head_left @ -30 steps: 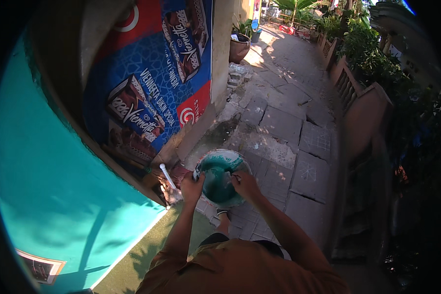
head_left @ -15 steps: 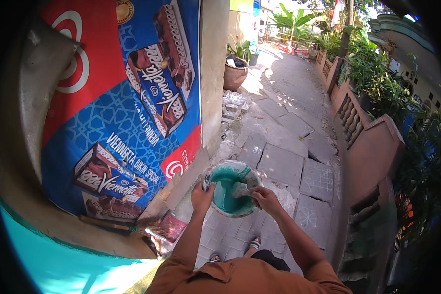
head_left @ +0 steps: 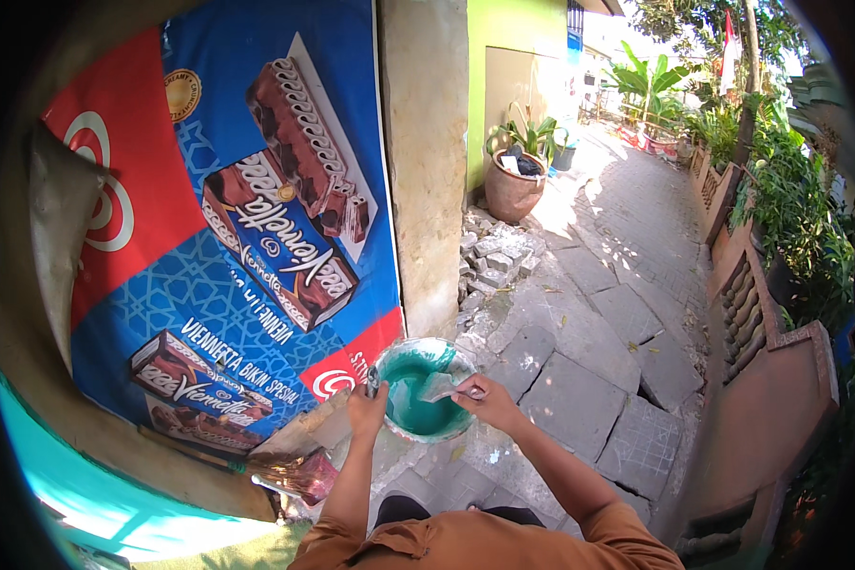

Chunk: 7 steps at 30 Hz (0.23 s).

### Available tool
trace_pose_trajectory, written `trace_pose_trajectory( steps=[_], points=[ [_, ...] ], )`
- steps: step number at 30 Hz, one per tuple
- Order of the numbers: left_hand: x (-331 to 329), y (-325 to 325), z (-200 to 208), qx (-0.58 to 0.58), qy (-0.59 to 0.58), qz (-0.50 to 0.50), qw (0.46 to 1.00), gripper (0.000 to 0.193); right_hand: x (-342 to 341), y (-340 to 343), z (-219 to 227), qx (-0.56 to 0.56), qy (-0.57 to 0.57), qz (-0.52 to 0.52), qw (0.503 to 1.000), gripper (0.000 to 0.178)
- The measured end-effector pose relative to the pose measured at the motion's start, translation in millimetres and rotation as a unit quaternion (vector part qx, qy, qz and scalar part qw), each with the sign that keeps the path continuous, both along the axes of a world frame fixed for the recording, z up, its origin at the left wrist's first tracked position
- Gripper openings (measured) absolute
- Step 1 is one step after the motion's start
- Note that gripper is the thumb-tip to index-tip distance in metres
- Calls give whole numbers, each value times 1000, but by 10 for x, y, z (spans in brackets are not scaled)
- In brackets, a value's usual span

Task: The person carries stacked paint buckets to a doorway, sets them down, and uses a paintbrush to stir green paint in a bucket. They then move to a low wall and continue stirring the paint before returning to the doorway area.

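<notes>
A round, pale bucket [head_left: 465, 363] with a paint-smeared rim hangs in front of me. Glossy teal paint [head_left: 414, 410] lies inside it and coats the inner wall. My left hand [head_left: 367, 410] is closed on the bucket's left rim; a small grey shiny piece shows at its fingertips, too small to name. Over the right rim reaches my right hand [head_left: 486, 401], pinching a pale wedge-shaped tool [head_left: 437, 387]. That tool slants into the bucket, against the paint; its exact kind I cannot make out.
To the left, a printed banner [head_left: 285, 133] covers the wall beside a concrete post [head_left: 432, 190]. A broom [head_left: 304, 475] lies below it. Ahead, rubble [head_left: 499, 256] sits by a potted plant [head_left: 515, 185]. Uneven slabs [head_left: 570, 399] pave the path, bounded right by a low wall [head_left: 760, 380].
The view has swung, and the banner and path ahead show differently. Bucket and hands sit slightly further left and lower. The pale tool has tilted and shows a flatter, sharper-edged outline.
</notes>
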<state>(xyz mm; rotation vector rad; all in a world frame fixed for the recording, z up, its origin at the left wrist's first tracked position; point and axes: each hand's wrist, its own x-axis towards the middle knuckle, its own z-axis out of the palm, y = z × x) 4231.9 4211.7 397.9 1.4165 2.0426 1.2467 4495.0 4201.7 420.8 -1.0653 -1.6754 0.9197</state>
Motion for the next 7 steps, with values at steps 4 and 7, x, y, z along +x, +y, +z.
trace_pose_trajectory(
  steps=[4,7],
  points=[
    [271,316,-104,-18,4,26,999,41,306,443,72,-138,39,50,988,26],
    [472,619,-53,-45,25,46,998,40,501,837,99,-95,-20,54,994,26]
  ],
)
